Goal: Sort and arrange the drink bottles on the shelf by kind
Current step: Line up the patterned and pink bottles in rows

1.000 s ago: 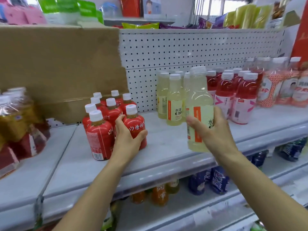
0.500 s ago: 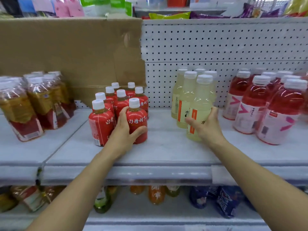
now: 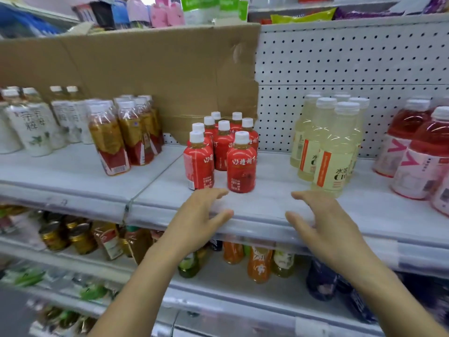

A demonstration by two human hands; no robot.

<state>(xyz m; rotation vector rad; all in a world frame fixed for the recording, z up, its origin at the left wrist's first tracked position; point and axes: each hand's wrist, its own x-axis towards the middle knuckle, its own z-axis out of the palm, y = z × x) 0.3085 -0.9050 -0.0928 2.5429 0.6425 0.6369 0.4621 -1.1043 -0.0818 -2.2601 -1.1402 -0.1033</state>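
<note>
Several small red bottles (image 3: 241,166) with white caps stand clustered at the middle of the grey shelf (image 3: 267,205). To their right stands a group of pale yellow bottles (image 3: 332,161). Red-and-pink bottles (image 3: 420,161) fill the far right. My left hand (image 3: 196,222) hovers open just in front of the red cluster, holding nothing. My right hand (image 3: 320,222) hovers open below the front yellow bottle, also holding nothing.
Amber tea bottles (image 3: 114,142) and white-labelled bottles (image 3: 31,125) stand on the left shelf section. A cardboard sheet (image 3: 145,76) leans on the pegboard back. Orange, green and dark blue bottles (image 3: 258,263) sit on the shelf below.
My left hand let go of the front red bottle and my right hand let go of the yellow bottle, now standing on the shelf. Both hands drew back to the shelf's front edge.
</note>
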